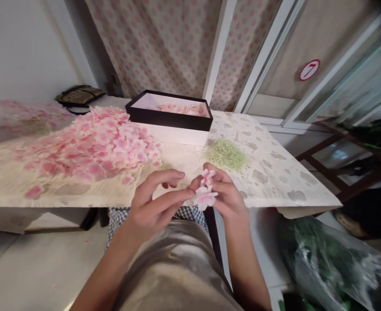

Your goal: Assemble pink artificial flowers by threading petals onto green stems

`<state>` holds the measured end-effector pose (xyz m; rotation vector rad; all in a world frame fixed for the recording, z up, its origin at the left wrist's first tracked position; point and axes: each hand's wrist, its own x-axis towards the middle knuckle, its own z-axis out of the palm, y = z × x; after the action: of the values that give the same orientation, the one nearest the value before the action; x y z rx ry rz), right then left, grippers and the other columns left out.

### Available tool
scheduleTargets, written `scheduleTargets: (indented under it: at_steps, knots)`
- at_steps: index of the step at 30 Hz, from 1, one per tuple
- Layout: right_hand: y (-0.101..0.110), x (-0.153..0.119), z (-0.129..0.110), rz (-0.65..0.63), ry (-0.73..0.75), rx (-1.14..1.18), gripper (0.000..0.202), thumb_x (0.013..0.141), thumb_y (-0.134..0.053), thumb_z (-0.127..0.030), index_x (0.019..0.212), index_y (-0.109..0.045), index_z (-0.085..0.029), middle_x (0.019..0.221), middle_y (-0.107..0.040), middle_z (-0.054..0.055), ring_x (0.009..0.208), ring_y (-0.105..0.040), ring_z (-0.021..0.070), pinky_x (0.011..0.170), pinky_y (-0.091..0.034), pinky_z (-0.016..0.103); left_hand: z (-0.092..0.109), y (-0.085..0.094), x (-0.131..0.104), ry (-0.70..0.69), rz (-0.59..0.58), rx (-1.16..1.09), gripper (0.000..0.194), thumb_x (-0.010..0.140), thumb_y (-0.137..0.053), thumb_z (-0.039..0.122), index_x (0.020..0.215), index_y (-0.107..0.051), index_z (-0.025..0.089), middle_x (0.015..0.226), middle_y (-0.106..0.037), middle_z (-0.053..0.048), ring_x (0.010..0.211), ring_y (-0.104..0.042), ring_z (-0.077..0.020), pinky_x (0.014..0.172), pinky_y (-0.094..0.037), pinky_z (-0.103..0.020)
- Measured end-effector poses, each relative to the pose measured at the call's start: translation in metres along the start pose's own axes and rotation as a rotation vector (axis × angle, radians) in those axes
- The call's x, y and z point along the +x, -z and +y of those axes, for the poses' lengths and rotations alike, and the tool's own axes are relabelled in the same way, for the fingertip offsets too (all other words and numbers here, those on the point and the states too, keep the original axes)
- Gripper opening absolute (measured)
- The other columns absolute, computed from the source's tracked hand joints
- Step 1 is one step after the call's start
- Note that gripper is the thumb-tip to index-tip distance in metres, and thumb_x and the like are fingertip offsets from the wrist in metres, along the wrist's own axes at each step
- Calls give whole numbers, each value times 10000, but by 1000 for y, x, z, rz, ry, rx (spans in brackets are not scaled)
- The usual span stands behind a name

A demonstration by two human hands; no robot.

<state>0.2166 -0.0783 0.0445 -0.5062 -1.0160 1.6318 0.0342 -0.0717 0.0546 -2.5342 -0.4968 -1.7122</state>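
My right hand [225, 192] is closed on a small artificial flower sprig [206, 196] with pink-and-white blossoms, one above the other, just over the table's front edge. Beside it on the left, my left hand [159, 198] has its fingers apart, one fingertip close to the lower blossom; whether it touches cannot be made out. A large heap of pink fabric blossoms [109, 144] lies on the table to the left. Beyond my right hand is a small pile of thin light-green pieces [228, 154].
A white box with a black rim [169, 117] stands at the back, with pink blossoms [182, 109] inside. A patterned cloth [290, 177] covers the table. A dark bag [79, 95] sits at the back left. Clear plastic with greenery [326, 259] lies at lower right.
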Motion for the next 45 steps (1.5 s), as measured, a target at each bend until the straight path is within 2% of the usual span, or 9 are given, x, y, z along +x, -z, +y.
scheduleTargets:
  at_steps: [5,8,11,13,16,20,25,36,45]
  knots:
    - [2,5,5,-27,-7,29,368,631,-741,-319,728,-395,-234,684,-656,-14,584,-613,149,571,-485,277,10,-1,2,143,-99,-154,233,820,-538,35,977,-571,203,996,-587,-62,897,-582,-162,740,-521,-272]
    - [8,1,2,-139,27,-42,298,718,-695,-349,753,-424,-229,742,-671,13,672,-646,173,653,-514,323,18,1,-1,383,-66,-392,131,882,-472,115,954,-521,213,821,-561,-33,696,-557,-131,554,-472,-226]
    - [17,-7,-8,-270,130,-169,217,738,-709,-306,737,-524,-193,926,-659,56,880,-641,196,840,-496,382,23,6,-2,551,-129,-434,87,897,-485,157,938,-520,224,626,-488,31,482,-435,-83,415,-356,-186]
    - [18,-13,-16,-347,213,-283,160,723,-737,-266,731,-602,-181,1047,-620,69,1026,-594,219,959,-432,420,26,9,1,539,-176,-383,81,876,-528,158,916,-540,228,556,-453,58,421,-371,-66,372,-293,-178]
    - [9,-25,-26,-403,293,-405,96,756,-722,-262,738,-667,-185,1138,-568,81,1067,-574,230,972,-430,435,29,11,6,459,-230,-337,103,845,-581,146,898,-573,233,530,-486,71,388,-352,-53,360,-272,-178]
    - [-14,-37,-31,-298,382,-559,30,804,-678,-204,796,-701,-187,1086,-600,85,930,-623,177,855,-505,350,34,13,11,345,-289,-300,141,818,-622,126,895,-597,242,640,-629,42,468,-502,-75,463,-403,-201]
    - [-25,-41,-28,-245,478,-666,94,827,-638,-143,829,-714,-199,1002,-654,72,842,-649,153,776,-534,298,38,21,11,278,-321,-282,220,812,-627,130,968,-611,286,687,-666,34,583,-605,-129,610,-486,-270]
    - [-21,-43,-26,-334,430,-734,88,847,-609,-154,807,-676,-195,942,-648,65,786,-635,136,720,-531,274,42,25,13,197,-452,-235,112,860,-568,134,922,-552,226,716,-674,50,594,-615,-90,679,-463,-253]
    - [-21,-38,-22,-395,402,-682,43,836,-628,-161,823,-643,-200,874,-591,47,781,-594,133,696,-502,268,45,25,18,294,-523,-401,113,874,-534,124,804,-555,211,654,-665,43,579,-603,-108,637,-457,-259]
